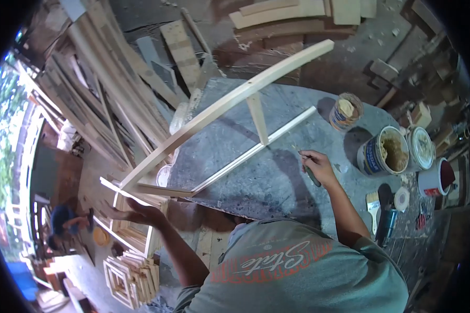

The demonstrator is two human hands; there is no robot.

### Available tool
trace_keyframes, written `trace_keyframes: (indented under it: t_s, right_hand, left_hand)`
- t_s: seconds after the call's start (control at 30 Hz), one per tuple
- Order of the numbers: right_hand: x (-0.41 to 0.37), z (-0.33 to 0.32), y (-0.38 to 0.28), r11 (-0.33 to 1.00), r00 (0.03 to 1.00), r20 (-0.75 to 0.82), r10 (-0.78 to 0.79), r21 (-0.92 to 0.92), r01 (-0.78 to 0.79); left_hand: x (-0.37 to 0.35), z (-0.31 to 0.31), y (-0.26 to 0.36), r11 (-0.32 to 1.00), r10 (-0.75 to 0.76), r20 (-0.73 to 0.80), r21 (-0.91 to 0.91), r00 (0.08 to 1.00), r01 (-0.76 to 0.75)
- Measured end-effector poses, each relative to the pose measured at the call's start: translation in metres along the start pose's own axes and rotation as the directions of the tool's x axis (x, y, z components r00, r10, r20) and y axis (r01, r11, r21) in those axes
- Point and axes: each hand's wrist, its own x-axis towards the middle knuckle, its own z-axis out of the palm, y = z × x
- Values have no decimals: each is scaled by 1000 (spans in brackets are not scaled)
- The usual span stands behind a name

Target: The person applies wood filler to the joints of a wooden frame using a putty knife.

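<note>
A pale wooden frame [235, 97] lies across the grey worktable [219, 190], with a long curved rail, a thinner straight rail and a short cross-piece between them. My left hand [137, 213] is open beside the frame's near left corner, its fingers stretched out and nothing held in them. My right hand [321, 168] is closed around a small tool with a dark green handle [312, 176]. Its thin tip points toward the straight rail, a little right of where the cross-piece joins.
To the right stand a small tub [345, 112], an open bucket of tan paste [384, 151] and a lidded bucket [422, 148]. A brush [373, 206] lies nearer me. Long boards [107, 62] lean at left. Smaller frames [133, 279] are stacked lower left, near another person [68, 219].
</note>
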Motion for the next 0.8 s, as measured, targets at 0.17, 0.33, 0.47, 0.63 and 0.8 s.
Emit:
trace_keyframes:
  t_s: [0.17, 0.33, 0.47, 0.63, 0.8]
  right_hand:
    - [49, 17, 53, 876, 959, -32, -281, -417, 243]
    - [95, 53, 68, 646, 940, 5, -342, -725, 239]
    - [119, 72, 79, 515, 973, 59, -225, -840, 170]
    - [106, 61, 89, 386, 978, 157, -136, -901, 199]
    - [91, 42, 48, 482, 991, 82, -106, -867, 123]
  left_hand:
    - [30, 129, 113, 891, 315, 719, 1, 620, -453]
    - [26, 191, 116, 878, -258, 942, 320, 213, -354]
    - [32, 207, 115, 848, -366, 918, 397, 154, -352]
    - [25, 204, 101, 862, -304, 936, 351, 180, -367]
    - [6, 168, 126, 859, -212, 937, 315, 279, -404]
